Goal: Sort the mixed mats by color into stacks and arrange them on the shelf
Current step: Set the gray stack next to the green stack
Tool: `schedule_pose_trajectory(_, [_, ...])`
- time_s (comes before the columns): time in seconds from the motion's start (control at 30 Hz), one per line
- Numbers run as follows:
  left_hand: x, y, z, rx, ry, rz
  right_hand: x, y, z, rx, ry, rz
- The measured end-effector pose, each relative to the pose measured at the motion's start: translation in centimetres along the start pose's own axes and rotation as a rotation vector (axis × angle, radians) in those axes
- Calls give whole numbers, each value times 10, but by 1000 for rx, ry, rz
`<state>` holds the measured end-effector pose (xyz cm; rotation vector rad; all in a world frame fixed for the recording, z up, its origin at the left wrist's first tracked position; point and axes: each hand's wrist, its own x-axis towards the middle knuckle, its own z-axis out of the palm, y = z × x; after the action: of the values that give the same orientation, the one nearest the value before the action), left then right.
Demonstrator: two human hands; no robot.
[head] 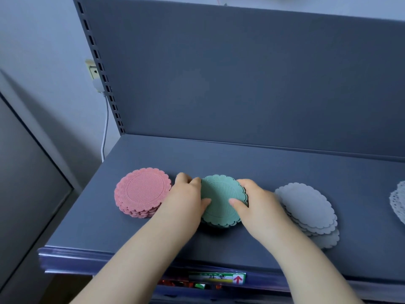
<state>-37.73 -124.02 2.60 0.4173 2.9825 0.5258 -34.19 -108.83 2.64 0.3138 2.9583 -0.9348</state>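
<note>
On the grey shelf (219, 159) lie round scalloped mats in stacks. A pink stack (142, 191) sits at the left. A green stack (221, 200) is in the middle, with my left hand (186, 198) gripping its left side and my right hand (256, 202) gripping its right side, thumbs resting on the top mat. A grey stack (306, 207), slightly fanned toward the front, lies to the right. A white lace-edged mat (398, 200) shows at the right frame edge, mostly cut off.
The shelf's back panel (241, 80) rises behind the mats. A price label strip with a green tag (217, 278) runs along the front edge. A wall socket (94, 72) with a white cable hangs left of the shelf upright.
</note>
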Motion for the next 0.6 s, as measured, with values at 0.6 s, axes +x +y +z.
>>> schedule_pose_trajectory(0.6, [2,-13,12,-115,225,310,-3,46,-32,59,300,-126])
